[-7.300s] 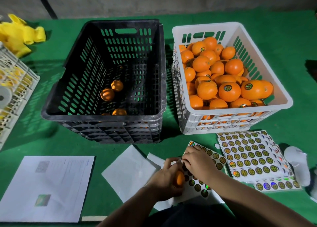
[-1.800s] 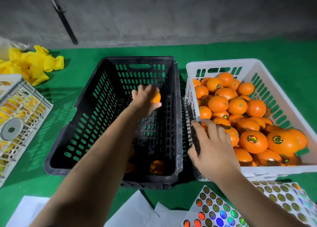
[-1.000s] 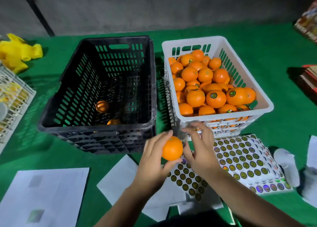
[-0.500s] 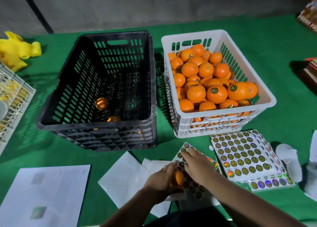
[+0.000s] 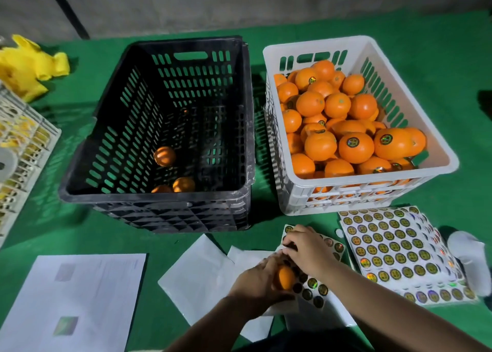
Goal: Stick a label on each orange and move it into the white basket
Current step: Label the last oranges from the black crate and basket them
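A: Green felt table, grey wall behind, dim light. Hands?

B: Left hand is wrapped around one orange, holding it low over the near sticker sheet. Right hand is on that same sheet, fingers curled down at a label. Looks like a pinch, but I can't tell if a sticker is actually lifted.

A: Step?

B: Peeling a label, I'd say. The orange in hand shows no label on the side we see. The next move needs the sticker freed cleanly, pressed onto the peel, then a carry to the white basket, far right of the hands.

A: Around that?

B: Full sticker sheets stacked just right of the hands. Blank backing papers under and left of the left hand. Printed paper near left. Black crate beside the white basket, three loose oranges at its bottom. The white basket is heaped with labelled oranges.

A: Unclear bits?

B: Right fingertips hide the label. The yellow stuff far left is unidentifiable. A pale crate and a white object at the right edge are cut off.
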